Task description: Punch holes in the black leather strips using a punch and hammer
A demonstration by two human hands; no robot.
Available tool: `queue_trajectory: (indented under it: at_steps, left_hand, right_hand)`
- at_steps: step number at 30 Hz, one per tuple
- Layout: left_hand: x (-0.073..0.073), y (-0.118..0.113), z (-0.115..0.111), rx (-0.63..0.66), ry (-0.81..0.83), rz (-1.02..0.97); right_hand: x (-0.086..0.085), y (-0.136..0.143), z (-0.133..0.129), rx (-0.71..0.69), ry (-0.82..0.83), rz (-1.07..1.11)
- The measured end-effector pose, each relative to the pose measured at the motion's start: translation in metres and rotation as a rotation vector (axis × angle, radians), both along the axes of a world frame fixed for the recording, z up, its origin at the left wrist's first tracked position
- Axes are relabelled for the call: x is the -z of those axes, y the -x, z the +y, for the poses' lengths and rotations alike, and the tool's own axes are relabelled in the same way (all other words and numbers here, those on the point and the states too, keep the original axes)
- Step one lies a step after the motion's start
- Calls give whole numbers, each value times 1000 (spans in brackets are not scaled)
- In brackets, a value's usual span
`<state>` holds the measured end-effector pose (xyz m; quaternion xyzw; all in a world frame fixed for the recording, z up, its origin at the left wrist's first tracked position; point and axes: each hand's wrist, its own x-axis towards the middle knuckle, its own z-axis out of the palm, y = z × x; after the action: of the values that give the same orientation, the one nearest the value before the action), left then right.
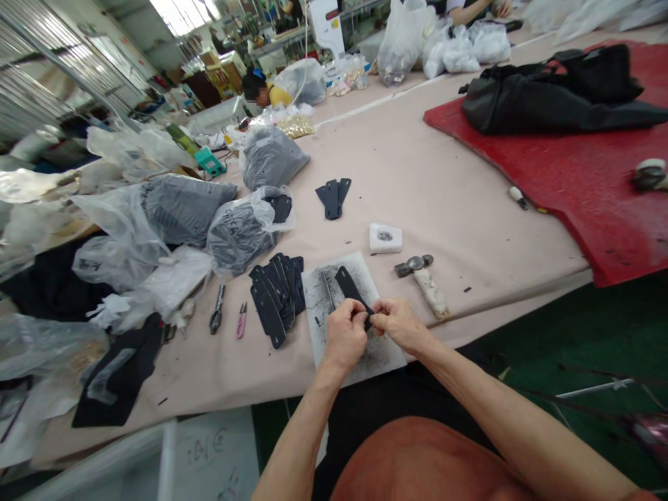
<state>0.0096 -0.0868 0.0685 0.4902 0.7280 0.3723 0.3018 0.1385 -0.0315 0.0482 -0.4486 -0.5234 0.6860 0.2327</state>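
Both my hands meet over a white board (318, 278) smudged with black, at the table's near edge. Pinched between the fingers of my left hand (346, 332) and my right hand (401, 323) is a dark strap-like piece (351, 286); its far end, with a small slot, points away from me. My fingertips cover its near end. A thin pointed tool (328, 289) lies on the board left of the piece. Left of the board is a fanned pile of similar dark pieces (276, 296). A hammer (425, 284) with a wrapped handle rests to the right.
Beyond the board are a white block (385, 239) with a black smudge and several dark pieces (332, 197). Pink snips (241, 321) and black-handled scissors (217, 309) lie left. Filled plastic bags (243, 233) crowd the left side. A black bag (547, 97) sits on red sheeting (600, 202).
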Motion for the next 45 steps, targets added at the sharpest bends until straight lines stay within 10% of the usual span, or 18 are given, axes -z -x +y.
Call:
queue_trajectory:
  at_steps: [4, 11, 20, 38, 45]
  left_hand:
    - [-1, -1, 6, -43, 66, -87]
    - [0, 3, 8, -296, 195, -692]
    - [-8, 5, 9, -313, 208, -868]
    - [-3, -8, -20, -137, -165, -104]
    - [15, 1, -33, 296, -374, 292]
  right_hand:
    - [5, 0, -4, 65, -112, -77]
    - [5, 5, -8, 198, 189, 158]
    - [-1, 4, -5, 223, 311, 263]
    - [3, 4, -15, 210, 79, 157]
    - [12, 8, -27, 287, 80, 127]
